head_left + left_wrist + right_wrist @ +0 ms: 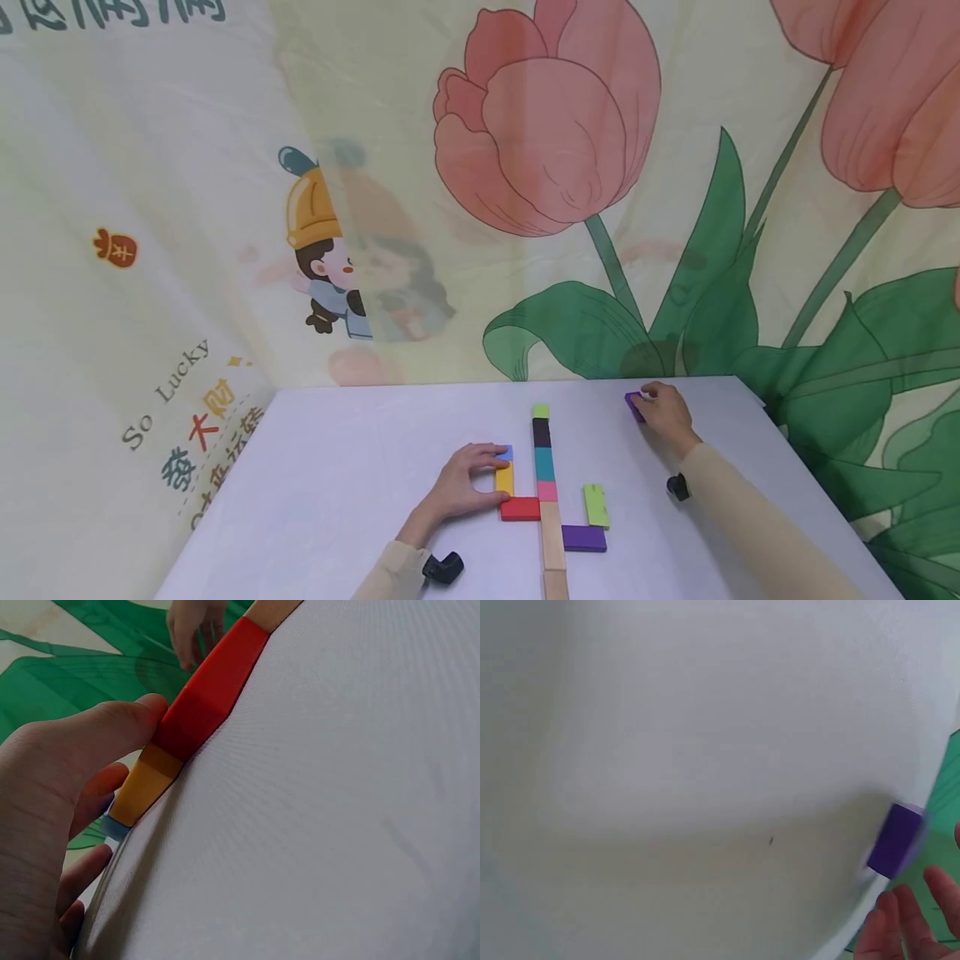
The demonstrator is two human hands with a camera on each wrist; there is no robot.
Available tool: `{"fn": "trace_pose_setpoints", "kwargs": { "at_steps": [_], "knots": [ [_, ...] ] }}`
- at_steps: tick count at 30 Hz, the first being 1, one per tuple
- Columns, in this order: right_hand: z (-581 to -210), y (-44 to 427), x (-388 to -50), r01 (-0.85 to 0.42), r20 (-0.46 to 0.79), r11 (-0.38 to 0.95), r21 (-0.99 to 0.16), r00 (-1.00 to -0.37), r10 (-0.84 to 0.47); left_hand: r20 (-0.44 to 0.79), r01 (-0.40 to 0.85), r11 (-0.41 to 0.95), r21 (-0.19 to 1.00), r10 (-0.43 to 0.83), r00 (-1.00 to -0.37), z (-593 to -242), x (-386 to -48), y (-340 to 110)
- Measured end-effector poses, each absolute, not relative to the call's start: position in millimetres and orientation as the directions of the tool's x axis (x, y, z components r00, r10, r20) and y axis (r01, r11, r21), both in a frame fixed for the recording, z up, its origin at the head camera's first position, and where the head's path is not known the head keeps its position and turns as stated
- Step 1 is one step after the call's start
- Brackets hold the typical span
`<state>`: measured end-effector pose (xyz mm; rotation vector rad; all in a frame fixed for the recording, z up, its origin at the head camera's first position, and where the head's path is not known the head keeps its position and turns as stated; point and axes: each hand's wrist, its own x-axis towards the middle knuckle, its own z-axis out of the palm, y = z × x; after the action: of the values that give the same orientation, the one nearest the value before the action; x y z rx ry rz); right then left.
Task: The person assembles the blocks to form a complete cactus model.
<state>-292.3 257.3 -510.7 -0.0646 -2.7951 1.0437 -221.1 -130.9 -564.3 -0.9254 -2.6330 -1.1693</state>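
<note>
My left hand (459, 483) lies at the left branch of a layout of flat coloured blocks. Its thumb touches the end of a red block (520, 509), and its fingertips reach the yellow block (505, 482) and the blue block (507, 454) beyond it. In the left wrist view the thumb meets the red block (204, 694), and the other fingers are spread loosely. At the table's far right, my right hand (670, 417) is beside a purple block (633, 407). The right wrist view shows extended fingers close to that purple block (896, 840).
A central column holds wooden blocks (552, 535), a pink one (547, 491), a teal one (543, 464), a black one (542, 432) and a green end block (541, 411). On its right lie another purple block (584, 538) and a light green block (596, 505). A patterned curtain hangs behind the white table (360, 475).
</note>
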Motion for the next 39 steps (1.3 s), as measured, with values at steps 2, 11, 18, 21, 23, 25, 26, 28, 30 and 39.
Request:
{"fn": "trace_pose_setpoints", "kwargs": {
  "at_steps": [2, 11, 18, 21, 23, 25, 26, 28, 30, 39],
  "knots": [
    [-514, 259, -295, 0.028, 0.083, 0.761, -0.649, -0.991, 0.108, 0.332, 0.574, 0.517, 0.635, 0.489, -0.807, -566, -220, -130],
    [-514, 252, -298, 0.066, 0.042, 0.756, -0.651, -0.992, 0.123, 0.324, 0.567, 0.526, 0.634, 0.484, -0.813, -566, -219, -129],
    [-510, 245, -293, 0.055, 0.054, 0.758, -0.65, -0.992, 0.118, 0.316, 0.563, 0.522, 0.641, 0.49, -0.813, -566, -218, -129],
    [-506, 239, -289, 0.017, 0.058, 0.702, -0.712, -0.995, 0.082, 0.319, 0.568, 0.523, 0.636, 0.491, -0.81, -566, -218, -130],
    [-503, 233, -286, 0.002, 0.04, 0.653, -0.757, -0.998, 0.048, 0.324, 0.57, 0.521, 0.636, 0.49, -0.809, -565, -219, -130],
    [-499, 227, -281, 0.001, 0.012, 0.614, -0.789, -1.0, 0.017, 0.328, 0.572, 0.52, 0.634, 0.489, -0.808, -564, -219, -131],
    [-498, 224, -279, 0.002, -0.001, 0.603, -0.797, -1.0, 0.003, 0.329, 0.573, 0.52, 0.633, 0.488, -0.808, -564, -219, -131],
    [-496, 219, -274, 0.002, -0.018, 0.587, -0.809, -1.0, -0.021, 0.331, 0.575, 0.522, 0.631, 0.489, -0.807, -563, -220, -131],
    [-496, 214, -268, -0.005, -0.024, 0.577, -0.816, -0.999, -0.043, 0.33, 0.575, 0.524, 0.628, 0.49, -0.807, -563, -220, -131],
    [-510, 209, -249, -0.02, -0.056, 0.551, -0.834, -0.991, -0.121, 0.33, 0.573, 0.515, 0.637, 0.49, -0.807, -562, -219, -130]
  ]
}}
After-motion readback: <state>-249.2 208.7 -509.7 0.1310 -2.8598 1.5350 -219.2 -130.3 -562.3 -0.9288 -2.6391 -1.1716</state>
